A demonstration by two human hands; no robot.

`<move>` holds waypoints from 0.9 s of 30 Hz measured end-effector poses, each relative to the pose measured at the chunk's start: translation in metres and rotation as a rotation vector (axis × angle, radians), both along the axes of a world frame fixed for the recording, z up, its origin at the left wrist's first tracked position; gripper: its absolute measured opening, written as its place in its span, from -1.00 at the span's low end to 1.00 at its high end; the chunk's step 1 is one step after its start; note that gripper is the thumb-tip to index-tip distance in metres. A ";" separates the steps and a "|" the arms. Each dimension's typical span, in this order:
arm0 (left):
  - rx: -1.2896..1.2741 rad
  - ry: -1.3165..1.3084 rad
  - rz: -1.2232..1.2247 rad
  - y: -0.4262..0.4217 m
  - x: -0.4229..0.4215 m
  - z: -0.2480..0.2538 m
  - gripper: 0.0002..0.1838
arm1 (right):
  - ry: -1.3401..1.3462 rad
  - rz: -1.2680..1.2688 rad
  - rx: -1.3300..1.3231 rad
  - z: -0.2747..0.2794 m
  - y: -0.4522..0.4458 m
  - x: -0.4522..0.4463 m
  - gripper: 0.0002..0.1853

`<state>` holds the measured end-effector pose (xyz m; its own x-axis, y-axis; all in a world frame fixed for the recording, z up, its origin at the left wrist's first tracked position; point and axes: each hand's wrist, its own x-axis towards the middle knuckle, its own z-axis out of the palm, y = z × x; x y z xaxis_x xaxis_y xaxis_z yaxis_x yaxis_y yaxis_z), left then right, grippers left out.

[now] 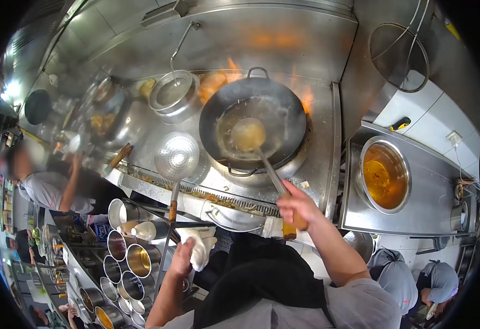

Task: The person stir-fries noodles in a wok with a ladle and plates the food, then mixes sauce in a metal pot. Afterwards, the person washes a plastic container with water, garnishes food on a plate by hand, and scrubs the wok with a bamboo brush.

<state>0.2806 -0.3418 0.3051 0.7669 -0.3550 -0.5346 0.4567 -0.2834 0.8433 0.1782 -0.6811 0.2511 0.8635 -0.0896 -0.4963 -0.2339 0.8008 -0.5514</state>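
Note:
My right hand [299, 206] is closed around the wooden handle of a long ladle [271, 172]. The ladle's bowl rests in bubbling, cloudy liquid inside a large black wok [290, 112]. Flames rise behind the wok and at its right side. In my left hand [182, 256], low in front of the stove, is a folded white cloth [200, 248]. A perforated skimmer [177, 156] lies to the wok's left, its wooden handle sticking out over the stove's front edge above my left hand.
A metal pot [174, 109] stands under a bent tap [175, 49]. On the right counter [355, 203] sits a steel bowl [385, 174] of amber liquid. Several metal containers [141, 260] crowd the lower left. A co-worker [50, 189] stands at left; other people bend down at lower right.

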 end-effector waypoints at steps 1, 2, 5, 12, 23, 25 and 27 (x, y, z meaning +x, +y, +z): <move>0.000 -0.008 -0.003 0.009 0.007 -0.016 -0.47 | -0.127 0.035 0.162 -0.016 -0.016 0.012 -0.15; -0.014 -0.017 -0.101 0.025 0.023 -0.048 -0.46 | -0.135 0.031 0.159 -0.027 -0.023 0.027 -0.15; 0.074 -0.238 -0.277 0.022 0.022 -0.045 -0.45 | -0.018 0.102 -0.493 -0.067 -0.025 0.048 -0.10; 0.097 -0.053 -0.105 0.023 0.002 -0.006 -0.42 | 0.402 -0.210 -1.582 -0.089 0.001 -0.057 0.00; -0.201 -0.009 -0.142 0.092 0.090 -0.087 -0.47 | 1.075 0.155 -1.575 -0.196 0.120 -0.155 -0.05; -0.196 -0.072 -0.160 0.081 0.095 -0.082 -0.49 | 1.088 0.204 -1.578 -0.198 0.118 -0.164 -0.07; -0.214 0.052 -0.129 0.070 0.098 -0.071 -0.51 | 1.145 0.280 -1.646 -0.193 0.107 -0.157 -0.13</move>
<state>0.3790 -0.2723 0.2336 0.6815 -0.5577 -0.4739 0.4724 -0.1593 0.8669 0.0215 -0.5745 0.0585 0.3404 -0.8843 -0.3197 -0.9403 -0.3217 -0.1115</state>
